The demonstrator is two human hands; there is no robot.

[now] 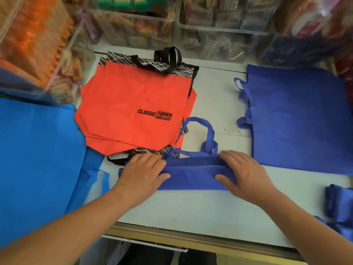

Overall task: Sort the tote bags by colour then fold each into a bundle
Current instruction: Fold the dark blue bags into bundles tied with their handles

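Note:
A dark blue tote bag (193, 174) lies folded into a narrow strip near the front of the white table (191, 211), its handles (206, 134) sticking up toward the back. My left hand (142, 172) presses flat on the strip's left end, thumb on the fabric. My right hand (242, 173) presses flat on its right end. A stack of red-orange tote bags (133, 108) with black patterned tops lies behind the left hand. A pile of flat dark blue tote bags (298, 119) lies at the right. Light blue tote bags (38, 159) cover the left.
Folded dark blue bundles (340, 205) sit at the right front edge. Clear plastic bins of packaged snacks (219, 25) line the back, and more snack bags (34, 44) stand at the left. The table's wooden front edge (172, 240) runs below my arms.

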